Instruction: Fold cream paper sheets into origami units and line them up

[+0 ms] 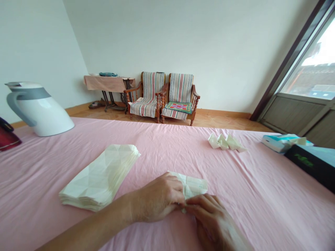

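A creased sheet of pale paper (195,186) lies on the pink cloth in front of me, its near part covered by my fingers. My left hand (159,197) is closed in a pinch on the paper's near left part. From the right, my right hand (213,216) meets it, fingers bent and pressed on the near edge. A small bit of paper shows between the fingertips. To the left sits a thick stack of creased paper sheets (102,170). Farther off on the right stand several folded paper pieces (225,142) in a row.
A white and grey jug (49,113) stands at the far left beside a dark red object (7,136). At the right are a tissue box (280,142) and a black box (311,164). Beyond the pink cloth (162,146) stand two wooden chairs (158,94) and a cloth-covered sewing table (107,83).
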Demonstrator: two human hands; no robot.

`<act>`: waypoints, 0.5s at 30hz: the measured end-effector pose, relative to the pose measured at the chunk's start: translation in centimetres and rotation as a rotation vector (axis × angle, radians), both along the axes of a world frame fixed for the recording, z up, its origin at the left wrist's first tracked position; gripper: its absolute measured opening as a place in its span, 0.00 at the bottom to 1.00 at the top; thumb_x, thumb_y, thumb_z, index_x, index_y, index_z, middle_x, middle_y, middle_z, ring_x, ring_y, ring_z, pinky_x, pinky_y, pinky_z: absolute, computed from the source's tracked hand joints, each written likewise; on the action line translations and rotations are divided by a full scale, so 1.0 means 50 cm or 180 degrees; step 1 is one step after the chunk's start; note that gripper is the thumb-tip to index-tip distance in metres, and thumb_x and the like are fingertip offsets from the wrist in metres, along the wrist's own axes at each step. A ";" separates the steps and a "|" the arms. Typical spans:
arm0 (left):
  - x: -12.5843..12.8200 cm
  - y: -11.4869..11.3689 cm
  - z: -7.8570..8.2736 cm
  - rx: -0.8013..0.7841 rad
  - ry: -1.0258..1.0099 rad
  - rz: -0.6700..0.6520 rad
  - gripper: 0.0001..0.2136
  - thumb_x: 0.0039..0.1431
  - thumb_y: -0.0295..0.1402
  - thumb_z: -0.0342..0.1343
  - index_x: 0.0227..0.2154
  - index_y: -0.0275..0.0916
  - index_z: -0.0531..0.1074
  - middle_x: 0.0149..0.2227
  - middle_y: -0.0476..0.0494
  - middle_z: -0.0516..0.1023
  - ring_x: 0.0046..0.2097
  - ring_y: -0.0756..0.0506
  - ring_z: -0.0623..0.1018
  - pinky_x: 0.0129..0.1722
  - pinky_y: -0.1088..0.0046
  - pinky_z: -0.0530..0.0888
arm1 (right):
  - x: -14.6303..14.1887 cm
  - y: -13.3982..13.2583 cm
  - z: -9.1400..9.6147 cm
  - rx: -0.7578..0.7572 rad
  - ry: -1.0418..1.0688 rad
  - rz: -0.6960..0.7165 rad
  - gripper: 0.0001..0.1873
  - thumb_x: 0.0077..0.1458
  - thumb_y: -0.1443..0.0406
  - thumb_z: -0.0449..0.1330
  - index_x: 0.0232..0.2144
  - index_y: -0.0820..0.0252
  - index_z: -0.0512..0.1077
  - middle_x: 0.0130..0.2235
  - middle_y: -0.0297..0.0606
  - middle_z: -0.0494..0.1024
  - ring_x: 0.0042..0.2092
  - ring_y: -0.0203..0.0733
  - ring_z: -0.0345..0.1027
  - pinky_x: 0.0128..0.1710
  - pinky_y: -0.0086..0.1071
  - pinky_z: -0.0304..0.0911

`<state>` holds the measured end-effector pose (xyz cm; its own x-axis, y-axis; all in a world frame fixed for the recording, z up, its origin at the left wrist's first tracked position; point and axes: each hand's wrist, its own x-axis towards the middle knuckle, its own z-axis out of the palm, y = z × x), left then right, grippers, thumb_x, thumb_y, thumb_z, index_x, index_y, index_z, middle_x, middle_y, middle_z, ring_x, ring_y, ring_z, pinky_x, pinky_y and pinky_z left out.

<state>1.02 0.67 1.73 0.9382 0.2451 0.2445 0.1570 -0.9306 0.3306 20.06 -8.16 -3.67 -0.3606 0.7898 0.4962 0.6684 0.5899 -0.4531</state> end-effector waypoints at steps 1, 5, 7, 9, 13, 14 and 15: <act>-0.001 0.000 0.000 0.0007 -0.0012 -0.0013 0.06 0.63 0.25 0.54 0.31 0.40 0.72 0.32 0.51 0.76 0.38 0.48 0.74 0.42 0.71 0.64 | 0.001 -0.001 0.004 -0.0067 0.0050 -0.0009 0.23 0.48 0.77 0.49 0.41 0.52 0.72 0.37 0.35 0.77 0.37 0.41 0.70 0.36 0.32 0.64; -0.009 -0.005 0.003 0.0173 0.0169 0.0041 0.08 0.64 0.24 0.51 0.30 0.39 0.69 0.34 0.49 0.76 0.39 0.46 0.73 0.45 0.68 0.64 | 0.012 0.003 0.000 0.0049 0.0167 -0.0413 0.29 0.45 0.76 0.50 0.51 0.56 0.65 0.46 0.41 0.73 0.46 0.45 0.67 0.44 0.37 0.64; -0.017 -0.010 0.001 0.0227 0.0201 0.0078 0.08 0.65 0.24 0.51 0.31 0.39 0.70 0.35 0.48 0.76 0.40 0.46 0.73 0.47 0.67 0.64 | 0.020 0.007 -0.011 0.0145 0.0040 -0.0613 0.36 0.45 0.76 0.51 0.58 0.57 0.58 0.53 0.44 0.69 0.52 0.48 0.63 0.50 0.42 0.60; -0.026 -0.016 -0.002 0.0231 0.0151 0.0088 0.08 0.64 0.23 0.50 0.34 0.40 0.72 0.36 0.48 0.76 0.41 0.45 0.73 0.48 0.66 0.64 | 0.025 0.011 -0.018 0.0181 -0.0029 -0.0636 0.39 0.45 0.76 0.51 0.61 0.59 0.52 0.55 0.45 0.67 0.56 0.49 0.60 0.53 0.43 0.56; -0.041 -0.028 -0.011 0.0201 0.0021 0.0090 0.09 0.65 0.23 0.50 0.39 0.41 0.73 0.40 0.47 0.76 0.44 0.45 0.73 0.49 0.66 0.65 | 0.020 0.012 0.000 0.0150 -0.0065 -0.0459 0.39 0.47 0.76 0.52 0.62 0.58 0.51 0.50 0.43 0.71 0.51 0.47 0.64 0.53 0.45 0.53; -0.043 -0.030 -0.013 0.0187 -0.0018 0.0086 0.08 0.66 0.24 0.50 0.39 0.41 0.73 0.40 0.46 0.77 0.44 0.46 0.73 0.48 0.67 0.66 | 0.016 0.013 0.010 0.0111 -0.0102 -0.0408 0.36 0.48 0.76 0.52 0.60 0.56 0.55 0.47 0.41 0.73 0.48 0.46 0.65 0.53 0.45 0.52; -0.045 -0.031 -0.015 0.0174 -0.0055 0.0081 0.08 0.66 0.24 0.50 0.40 0.40 0.73 0.41 0.46 0.77 0.44 0.46 0.73 0.47 0.67 0.67 | 0.012 0.013 0.021 0.0050 -0.0136 -0.0360 0.32 0.49 0.77 0.53 0.56 0.55 0.59 0.42 0.38 0.74 0.45 0.44 0.67 0.53 0.46 0.52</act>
